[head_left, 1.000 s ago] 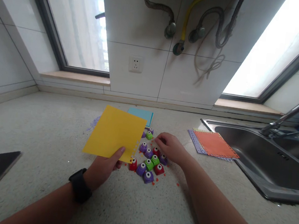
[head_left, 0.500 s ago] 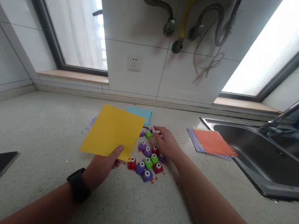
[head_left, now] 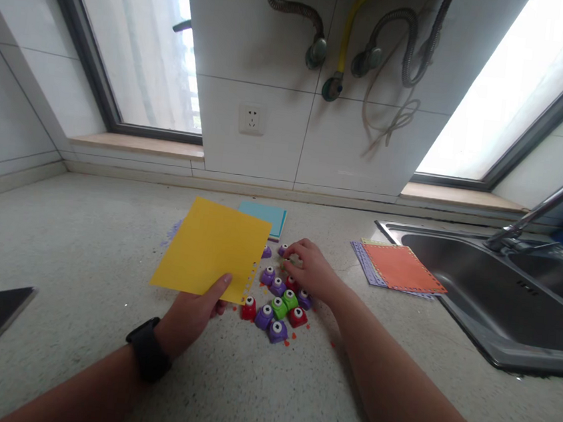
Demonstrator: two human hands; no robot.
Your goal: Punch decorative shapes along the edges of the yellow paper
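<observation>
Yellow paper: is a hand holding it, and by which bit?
Yes, the left hand holds the yellow paper by its near edge, close to the punched corner.

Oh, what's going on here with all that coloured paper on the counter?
Someone's left hand is holding a yellow sheet with small holes near one edge. The right hand is reaching in at the far end of a group of small purple, green and red punches; whether it grips one is hard to tell. Orange-red scraps lie around them. Sheets with cut edges, an orange one on top, lie beside the sink.
</observation>
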